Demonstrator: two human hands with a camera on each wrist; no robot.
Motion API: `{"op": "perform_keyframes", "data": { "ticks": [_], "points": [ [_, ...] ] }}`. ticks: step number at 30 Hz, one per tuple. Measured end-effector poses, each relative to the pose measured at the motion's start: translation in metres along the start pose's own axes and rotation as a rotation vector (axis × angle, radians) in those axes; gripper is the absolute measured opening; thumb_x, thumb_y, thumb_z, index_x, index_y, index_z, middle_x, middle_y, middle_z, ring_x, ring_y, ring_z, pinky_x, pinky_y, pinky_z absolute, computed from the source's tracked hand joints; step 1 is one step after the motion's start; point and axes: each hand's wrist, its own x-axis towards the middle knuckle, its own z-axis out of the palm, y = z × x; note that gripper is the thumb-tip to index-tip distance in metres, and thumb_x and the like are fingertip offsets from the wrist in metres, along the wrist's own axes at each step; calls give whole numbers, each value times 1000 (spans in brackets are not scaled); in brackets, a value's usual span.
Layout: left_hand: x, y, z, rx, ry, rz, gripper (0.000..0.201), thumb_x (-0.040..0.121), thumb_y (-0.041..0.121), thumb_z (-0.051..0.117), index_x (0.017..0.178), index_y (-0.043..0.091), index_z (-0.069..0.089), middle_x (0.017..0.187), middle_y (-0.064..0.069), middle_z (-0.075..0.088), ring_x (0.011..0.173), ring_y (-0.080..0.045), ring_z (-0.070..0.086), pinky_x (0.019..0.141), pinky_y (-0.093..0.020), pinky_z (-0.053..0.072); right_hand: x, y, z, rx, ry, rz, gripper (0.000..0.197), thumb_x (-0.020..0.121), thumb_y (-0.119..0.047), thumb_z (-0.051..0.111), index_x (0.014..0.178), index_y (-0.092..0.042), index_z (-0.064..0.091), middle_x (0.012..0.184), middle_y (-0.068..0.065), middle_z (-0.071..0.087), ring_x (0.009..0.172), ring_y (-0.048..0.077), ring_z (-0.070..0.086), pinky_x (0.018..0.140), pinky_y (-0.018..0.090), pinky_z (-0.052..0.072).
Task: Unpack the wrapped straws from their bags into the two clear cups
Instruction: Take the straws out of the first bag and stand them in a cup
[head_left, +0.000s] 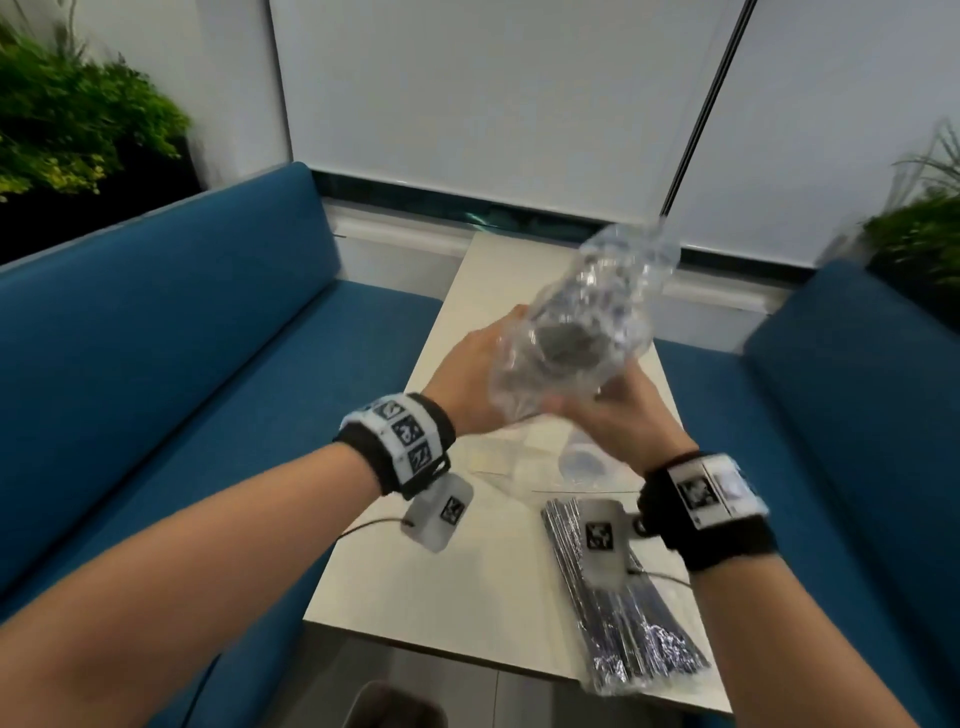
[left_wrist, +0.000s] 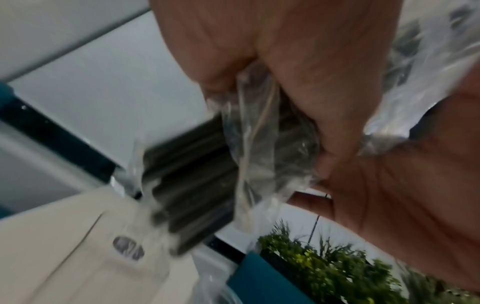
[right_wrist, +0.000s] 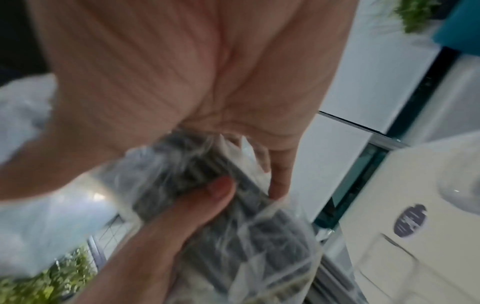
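A clear plastic bag (head_left: 587, 322) with dark wrapped straws inside is held in the air above the table, tilted up and away from me. My left hand (head_left: 483, 364) grips its near left side, and my right hand (head_left: 608, 410) grips it from below on the right. In the left wrist view the fingers pinch crumpled plastic (left_wrist: 254, 127) and dark straws (left_wrist: 192, 205) show below them. In the right wrist view the fingers (right_wrist: 278, 181) curl round the straw bundle (right_wrist: 197, 176). A clear cup (right_wrist: 462, 185) stands on the table, partly hidden beneath my hands in the head view.
A second bag of dark wrapped straws (head_left: 623, 613) lies on the narrow cream table (head_left: 415, 587) at the front right, overhanging the near edge. Flat clear plastic (head_left: 498, 457) lies under my hands. Blue sofas (head_left: 182, 364) flank the table. Plants stand in both back corners.
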Motion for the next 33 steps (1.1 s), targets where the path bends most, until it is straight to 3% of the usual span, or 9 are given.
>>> {"op": "perform_keyframes", "data": {
  "ticks": [2, 6, 8, 13, 19, 22, 27, 31, 33],
  "points": [
    [29, 10, -8, 80, -78, -43, 68, 71, 66, 68, 119, 19, 63, 110, 3, 70, 96, -15, 69, 90, -37, 58, 32, -9, -3, -6, 82, -55, 87, 82, -46, 83, 149, -10, 40, 137, 7, 64, 121, 17, 68, 98, 38, 60],
    [79, -9, -18, 5, -161, -136, 60, 78, 41, 80, 130, 17, 61, 101, 13, 67, 93, 1, 65, 89, -22, 54, 84, -14, -13, -79, 190, -56, 89, 83, -49, 82, 149, -18, 30, 138, 4, 63, 117, 20, 70, 96, 45, 61],
    [96, -22, -15, -33, -113, -109, 68, 67, 52, 82, 125, 24, 61, 105, 7, 72, 98, -9, 71, 91, -34, 60, 102, -10, -14, -117, 197, -31, 82, 85, -50, 80, 146, -24, 31, 137, 2, 64, 114, 25, 71, 97, 50, 60],
    [108, -60, 10, -156, -43, -240, 82, 55, 57, 87, 126, 28, 58, 108, 9, 73, 101, -8, 71, 95, -40, 59, 128, 16, -10, -188, 234, 65, 83, 81, -66, 75, 144, -31, 33, 132, -1, 70, 106, 24, 74, 94, 43, 60],
    [111, -94, 27, -191, 0, -227, 52, 70, 35, 89, 114, 21, 65, 100, 12, 72, 92, 5, 70, 86, -22, 58, 141, 46, 2, -145, 241, 104, 85, 74, -70, 78, 139, -32, 39, 131, -4, 70, 103, 20, 73, 93, 43, 61],
    [111, -106, 27, -200, 39, -226, 43, 74, 20, 87, 113, 15, 67, 100, 7, 73, 94, -8, 72, 87, -28, 58, 150, 56, 11, -139, 227, 112, 90, 66, -79, 76, 139, -33, 47, 129, -7, 72, 108, 17, 73, 94, 45, 62],
    [99, -129, 43, -114, -12, -306, 32, 76, 26, 84, 98, 36, 63, 87, 18, 68, 78, 18, 64, 80, -22, 56, 149, 77, 22, -139, 151, 175, 85, 68, -79, 76, 138, -37, 52, 123, -12, 72, 105, 12, 71, 94, 36, 58],
    [88, -132, 50, -64, -150, -323, 18, 85, 26, 78, 95, 12, 74, 87, -3, 76, 80, -20, 74, 78, -42, 63, 143, 94, 24, -118, 5, 224, 85, 61, -76, 84, 134, -38, 59, 119, -12, 74, 107, 9, 71, 96, 38, 58],
    [83, -138, 52, -35, -187, -334, 12, 88, 22, 75, 90, 10, 75, 87, -6, 75, 82, -26, 73, 80, -45, 62, 142, 104, 26, -78, -22, 257, 96, 53, -74, 89, 136, -38, 57, 123, -9, 74, 112, 13, 72, 101, 46, 58]
  ]
}}
